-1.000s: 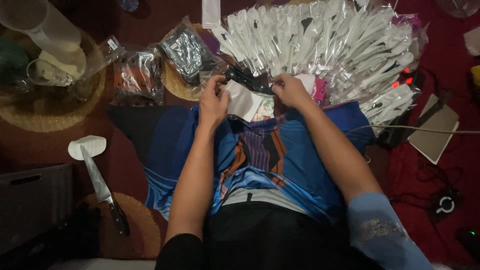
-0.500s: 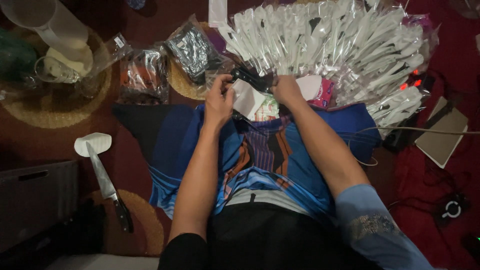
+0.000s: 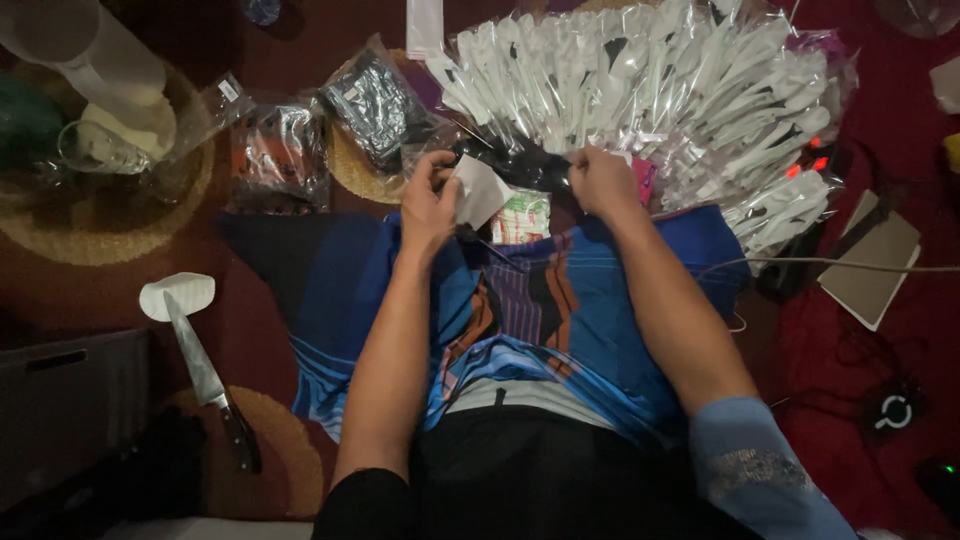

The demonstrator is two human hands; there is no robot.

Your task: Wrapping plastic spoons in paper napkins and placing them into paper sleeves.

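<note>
Napkin (image 3: 482, 190), white and folded, sits pinched in the left hand (image 3: 430, 205), just above the person's lap, at the near edge of a big fan of clear-wrapped white cutlery packs (image 3: 640, 90). The left fingers are clenched on the napkin. The right hand (image 3: 600, 182) is closed on the end of a black strip of plastic (image 3: 520, 165) that runs between the two hands; what its fingers pinch beyond that I cannot tell.

A blue patterned cloth (image 3: 540, 320) covers the lap and spreads over a dark red carpet (image 3: 260, 290). A small green-and-white packet (image 3: 520, 215) lies on the cloth between the hands. Far left of the hands lie two crinkled clear bags (image 3: 280, 150) with dark contents, partly on a round woven mat (image 3: 120, 215) that also carries a glass jug (image 3: 110, 90). Near left, a knife (image 3: 205, 375) lies on the carpet, its blade tip on a scrap of white paper (image 3: 180, 293). To the right, a brown notebook (image 3: 880, 265) and a thin cable (image 3: 850, 263) rest on red floor covering. The room is dim.
</note>
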